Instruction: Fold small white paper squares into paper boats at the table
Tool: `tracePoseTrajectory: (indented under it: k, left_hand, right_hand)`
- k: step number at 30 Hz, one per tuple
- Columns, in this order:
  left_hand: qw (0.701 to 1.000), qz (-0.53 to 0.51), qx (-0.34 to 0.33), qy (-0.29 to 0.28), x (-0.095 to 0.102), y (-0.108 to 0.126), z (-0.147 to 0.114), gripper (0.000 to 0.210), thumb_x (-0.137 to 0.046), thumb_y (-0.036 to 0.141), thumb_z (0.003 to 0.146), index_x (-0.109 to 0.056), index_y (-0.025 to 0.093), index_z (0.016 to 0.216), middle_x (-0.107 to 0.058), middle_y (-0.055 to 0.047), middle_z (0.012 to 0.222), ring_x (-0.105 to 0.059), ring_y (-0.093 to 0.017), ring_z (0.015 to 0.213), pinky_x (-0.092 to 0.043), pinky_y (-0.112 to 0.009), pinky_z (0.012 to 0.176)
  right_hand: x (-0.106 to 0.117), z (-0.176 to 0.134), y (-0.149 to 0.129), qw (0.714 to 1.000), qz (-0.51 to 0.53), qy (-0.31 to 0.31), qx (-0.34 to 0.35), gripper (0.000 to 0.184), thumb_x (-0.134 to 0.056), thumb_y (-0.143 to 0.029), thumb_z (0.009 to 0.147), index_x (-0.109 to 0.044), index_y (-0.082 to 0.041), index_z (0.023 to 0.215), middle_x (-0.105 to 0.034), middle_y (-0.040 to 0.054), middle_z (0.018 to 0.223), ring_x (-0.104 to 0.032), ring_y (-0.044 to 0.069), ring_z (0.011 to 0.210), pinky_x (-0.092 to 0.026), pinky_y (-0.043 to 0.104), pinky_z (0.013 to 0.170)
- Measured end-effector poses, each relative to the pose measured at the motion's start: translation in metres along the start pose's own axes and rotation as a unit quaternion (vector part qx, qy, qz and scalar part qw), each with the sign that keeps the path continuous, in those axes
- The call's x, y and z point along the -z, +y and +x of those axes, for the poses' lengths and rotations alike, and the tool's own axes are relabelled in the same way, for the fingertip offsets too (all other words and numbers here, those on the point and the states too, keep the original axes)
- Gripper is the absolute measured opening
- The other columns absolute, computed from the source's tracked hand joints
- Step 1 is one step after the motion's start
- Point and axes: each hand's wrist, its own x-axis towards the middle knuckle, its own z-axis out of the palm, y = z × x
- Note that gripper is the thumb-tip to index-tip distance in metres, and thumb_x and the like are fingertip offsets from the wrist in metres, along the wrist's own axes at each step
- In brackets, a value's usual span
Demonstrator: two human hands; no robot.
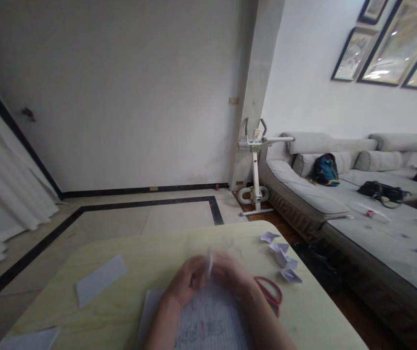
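Observation:
My left hand and my right hand meet over the middle of the table, fingers curled round a small piece of white paper. Only a thin upright edge of the paper shows between them; motion blurs the fingertips. Beneath my forearms lies a lined notebook with writing on it. Red-handled scissors rest beside my right forearm, their blades hidden. Several small folded white paper shapes stand in a row near the table's right edge.
A white paper strip lies on the left of the pale table, another sheet at its near left corner. Beyond stand an exercise bike and a grey sofa with a blue backpack and black bag.

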Motion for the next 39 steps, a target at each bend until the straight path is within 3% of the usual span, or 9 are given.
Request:
tracePoseTrajectory:
  k: [8,11,15,23,30,34,39]
  left_hand:
    - [0.997,-0.074,-0.010,0.028,0.001,0.004,0.001,0.026,-0.074,0.033,0.061,-0.055,0.015,0.063,-0.040,0.008,0.045,-0.032,-0.002,0.035,-0.023,-0.016,0.035]
    - [0.994,-0.107,0.004,0.033,0.002,0.003,0.003,0.027,-0.075,0.031,0.061,-0.054,0.015,0.065,-0.040,0.008,0.047,-0.033,-0.001,0.036,-0.023,-0.015,0.035]
    - [0.992,-0.118,0.042,-0.009,0.004,-0.001,0.006,0.029,-0.072,0.030,0.066,-0.048,0.014,0.061,-0.036,0.009,0.046,-0.030,0.000,0.034,-0.019,-0.015,0.033]
    - [0.992,-0.116,0.048,-0.024,0.008,0.003,0.004,0.033,-0.067,0.033,0.071,-0.042,0.017,0.057,-0.022,0.012,0.038,-0.019,-0.001,0.029,-0.015,-0.016,0.032]
    - [0.996,-0.073,0.050,-0.009,0.009,0.000,0.007,0.028,-0.068,0.035,0.070,-0.047,0.017,0.066,-0.031,0.012,0.039,-0.023,0.000,0.028,-0.015,-0.015,0.032]
    - [0.999,-0.044,0.030,-0.009,0.006,0.000,0.009,0.025,-0.067,0.035,0.070,-0.049,0.017,0.069,-0.034,0.012,0.039,-0.027,-0.002,0.027,-0.018,-0.015,0.031]
    - [0.998,0.029,-0.036,0.041,-0.005,0.003,0.004,0.034,-0.065,0.043,0.070,-0.045,0.017,0.062,-0.041,0.009,0.044,-0.036,-0.003,0.033,-0.025,-0.015,0.033]
  right_hand:
    - [-0.004,0.004,0.002,0.988,0.143,-0.036,-0.053,0.035,-0.066,-0.037,0.075,-0.041,-0.017,0.060,-0.025,-0.0097,0.048,-0.016,0.003,0.039,-0.012,0.018,0.037]
    - [-0.005,0.006,0.003,0.990,0.127,-0.043,-0.040,0.039,-0.064,-0.039,0.076,-0.038,-0.017,0.055,-0.026,-0.0092,0.046,-0.019,0.004,0.039,-0.014,0.019,0.038]
    - [-0.006,0.008,0.004,0.995,0.097,-0.004,-0.026,0.036,-0.065,-0.036,0.074,-0.041,-0.017,0.055,-0.027,-0.0087,0.046,-0.023,0.005,0.041,-0.018,0.019,0.041]
    - [0.003,0.010,0.007,0.995,0.086,0.046,-0.033,0.032,-0.067,-0.034,0.071,-0.042,-0.017,0.060,-0.027,-0.0093,0.047,-0.020,0.004,0.040,-0.014,0.020,0.040]
    - [0.011,0.011,0.013,0.997,0.036,0.072,-0.020,0.035,-0.061,-0.046,0.075,-0.045,-0.017,0.062,-0.036,-0.0082,0.046,-0.026,0.004,0.038,-0.015,0.019,0.038]
    - [0.011,0.011,0.013,0.996,0.021,0.074,-0.036,0.037,-0.057,-0.050,0.076,-0.048,-0.016,0.063,-0.038,-0.0079,0.044,-0.027,0.004,0.035,-0.013,0.019,0.036]
    - [0.006,0.012,0.011,0.993,0.005,0.117,-0.013,0.036,-0.065,-0.049,0.069,-0.049,-0.016,0.070,-0.042,-0.0076,0.050,-0.032,0.004,0.039,-0.019,0.018,0.038]
